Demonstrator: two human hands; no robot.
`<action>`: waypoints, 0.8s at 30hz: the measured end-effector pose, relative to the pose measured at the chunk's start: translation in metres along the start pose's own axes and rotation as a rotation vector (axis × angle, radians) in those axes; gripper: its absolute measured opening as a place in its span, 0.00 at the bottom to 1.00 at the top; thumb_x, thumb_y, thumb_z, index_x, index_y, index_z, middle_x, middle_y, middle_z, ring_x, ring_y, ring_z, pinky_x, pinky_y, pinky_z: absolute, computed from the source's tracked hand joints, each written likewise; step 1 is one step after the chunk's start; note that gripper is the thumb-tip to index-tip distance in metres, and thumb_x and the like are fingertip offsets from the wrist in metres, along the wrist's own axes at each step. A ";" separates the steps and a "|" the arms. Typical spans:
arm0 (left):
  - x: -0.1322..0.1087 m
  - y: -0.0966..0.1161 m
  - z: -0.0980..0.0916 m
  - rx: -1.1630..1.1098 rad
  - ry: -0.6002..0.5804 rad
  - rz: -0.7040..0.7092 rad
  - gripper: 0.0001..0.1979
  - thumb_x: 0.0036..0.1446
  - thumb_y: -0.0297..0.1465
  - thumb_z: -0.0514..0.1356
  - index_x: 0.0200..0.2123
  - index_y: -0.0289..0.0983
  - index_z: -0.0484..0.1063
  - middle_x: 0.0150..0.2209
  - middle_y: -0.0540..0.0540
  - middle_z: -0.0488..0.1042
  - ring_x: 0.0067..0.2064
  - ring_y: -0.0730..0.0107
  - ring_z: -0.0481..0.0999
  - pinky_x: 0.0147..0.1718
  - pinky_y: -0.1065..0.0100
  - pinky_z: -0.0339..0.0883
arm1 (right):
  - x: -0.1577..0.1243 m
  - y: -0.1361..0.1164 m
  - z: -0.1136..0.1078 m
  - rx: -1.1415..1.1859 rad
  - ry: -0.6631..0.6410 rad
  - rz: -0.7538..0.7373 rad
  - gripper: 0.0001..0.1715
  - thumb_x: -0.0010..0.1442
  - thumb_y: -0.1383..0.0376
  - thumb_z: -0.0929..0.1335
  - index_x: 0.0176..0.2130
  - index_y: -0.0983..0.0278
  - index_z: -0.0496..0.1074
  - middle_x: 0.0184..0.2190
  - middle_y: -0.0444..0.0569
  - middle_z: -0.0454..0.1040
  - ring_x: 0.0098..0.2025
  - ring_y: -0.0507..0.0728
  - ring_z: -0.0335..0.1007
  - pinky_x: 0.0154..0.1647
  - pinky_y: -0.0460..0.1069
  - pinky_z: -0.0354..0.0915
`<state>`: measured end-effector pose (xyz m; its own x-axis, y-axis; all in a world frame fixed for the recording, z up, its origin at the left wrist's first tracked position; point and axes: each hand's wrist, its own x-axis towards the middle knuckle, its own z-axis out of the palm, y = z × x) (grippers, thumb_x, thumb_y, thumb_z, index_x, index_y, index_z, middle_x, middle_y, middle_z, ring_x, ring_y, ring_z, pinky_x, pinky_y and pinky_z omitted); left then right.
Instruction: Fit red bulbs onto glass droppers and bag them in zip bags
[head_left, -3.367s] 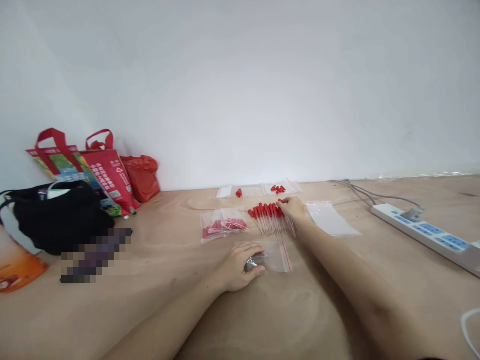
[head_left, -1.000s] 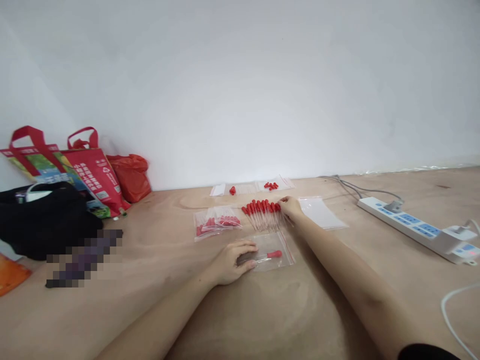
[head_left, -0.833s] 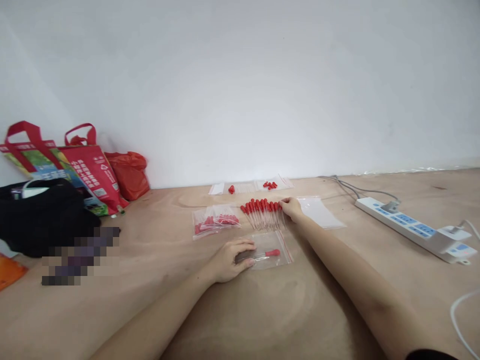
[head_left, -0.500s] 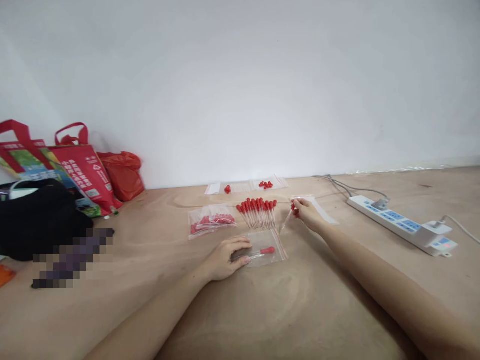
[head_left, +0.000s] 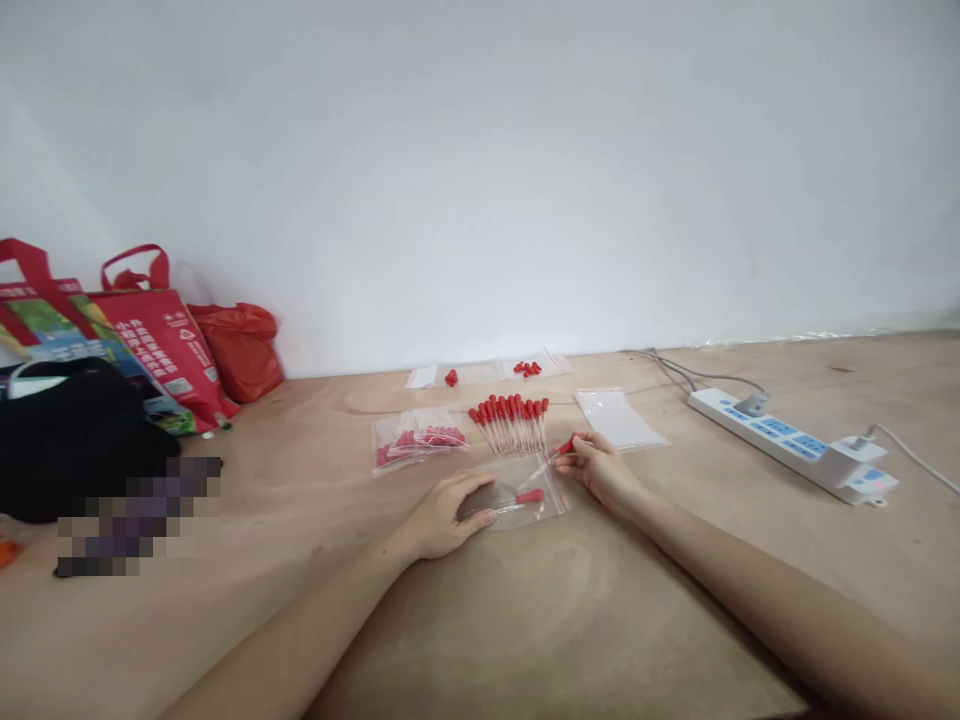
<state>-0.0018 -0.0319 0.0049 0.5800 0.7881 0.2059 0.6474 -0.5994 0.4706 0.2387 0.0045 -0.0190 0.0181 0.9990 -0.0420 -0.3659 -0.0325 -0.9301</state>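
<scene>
My left hand (head_left: 444, 512) rests on the wooden floor and pinches the open end of a small clear zip bag (head_left: 546, 503); one red-bulbed dropper (head_left: 523, 497) lies inside it. My right hand (head_left: 600, 470) is closed on another red-bulbed dropper (head_left: 564, 448), held at the bag's right edge. Just beyond lies a row of several red-bulbed droppers (head_left: 510, 420).
A filled bag of droppers (head_left: 416, 440) lies to the left of the row, flat empty bags (head_left: 619, 418) to its right. Small bags with red caps (head_left: 525, 368) sit by the wall. A white power strip (head_left: 787, 452) lies right. Red shopping bags (head_left: 161, 335) and a black bag (head_left: 67, 440) stand left.
My right hand lifted one dropper off the row's right end and carried it back toward me to the zip bag. My left hand stayed on the bag. The view drifted right.
</scene>
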 end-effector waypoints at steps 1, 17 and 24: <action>0.000 0.000 0.000 -0.001 0.001 -0.005 0.21 0.52 0.36 0.55 0.50 0.39 0.62 0.51 0.44 0.65 0.52 0.61 0.64 0.50 0.60 0.57 | -0.004 0.002 0.003 -0.013 -0.042 0.013 0.13 0.49 0.60 0.66 0.30 0.61 0.56 0.24 0.43 0.70 0.23 0.50 0.67 0.28 0.47 0.65; 0.002 0.001 0.000 -0.024 -0.008 0.026 0.18 0.53 0.36 0.55 0.47 0.39 0.65 0.49 0.45 0.67 0.51 0.63 0.64 0.50 0.62 0.57 | 0.004 0.000 -0.003 -0.909 -0.348 -0.325 0.13 0.52 0.61 0.62 0.22 0.65 0.69 0.20 0.44 0.67 0.22 0.49 0.60 0.23 0.44 0.56; 0.001 -0.004 0.002 -0.055 -0.003 0.053 0.17 0.53 0.36 0.55 0.46 0.39 0.66 0.49 0.45 0.68 0.52 0.63 0.64 0.51 0.62 0.57 | 0.064 -0.007 0.001 -1.019 0.197 -0.229 0.15 0.43 0.63 0.67 0.34 0.67 0.66 0.27 0.48 0.71 0.30 0.53 0.66 0.29 0.45 0.60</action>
<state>-0.0026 -0.0293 0.0019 0.6146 0.7547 0.2295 0.5874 -0.6320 0.5055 0.2418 0.0685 -0.0146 0.1713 0.9648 0.1995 0.6162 0.0531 -0.7858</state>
